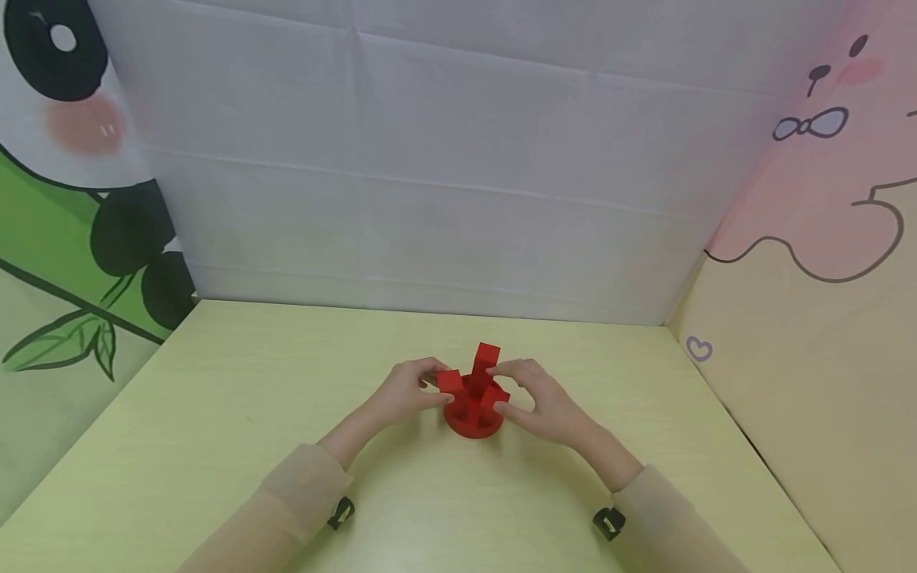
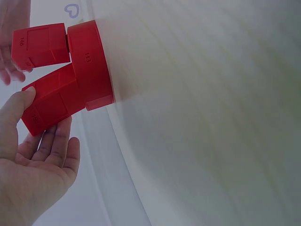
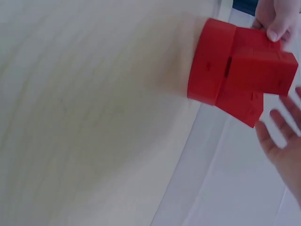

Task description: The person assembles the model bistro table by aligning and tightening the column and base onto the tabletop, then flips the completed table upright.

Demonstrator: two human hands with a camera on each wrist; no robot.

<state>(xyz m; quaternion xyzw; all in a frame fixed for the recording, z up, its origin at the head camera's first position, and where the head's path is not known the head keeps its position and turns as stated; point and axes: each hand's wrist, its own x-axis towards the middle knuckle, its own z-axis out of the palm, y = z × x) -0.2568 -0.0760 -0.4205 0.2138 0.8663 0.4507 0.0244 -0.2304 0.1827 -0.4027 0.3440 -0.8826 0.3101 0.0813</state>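
A round red base (image 1: 473,431) stands on the table, with three red blocks rising from it and leaning outward. My left hand (image 1: 403,391) pinches the left block (image 1: 450,381) between thumb and fingers; this block shows a recessed side panel in the left wrist view. Beside the right block (image 1: 496,395) is my right hand (image 1: 543,403), its fingers spread apart and loosely bent. In the right wrist view those fingers look separate from the red pieces. The back block (image 1: 487,356) stands tallest in the head view. Small numbers mark the base's side (image 2: 88,61) and the blocks.
The pale yellow wooden table (image 1: 251,414) ends at a white creased backdrop (image 1: 458,183). Cartoon-printed panels stand on both sides, a green and white one (image 1: 57,239) at left and a pink and cream one (image 1: 802,207) at right.
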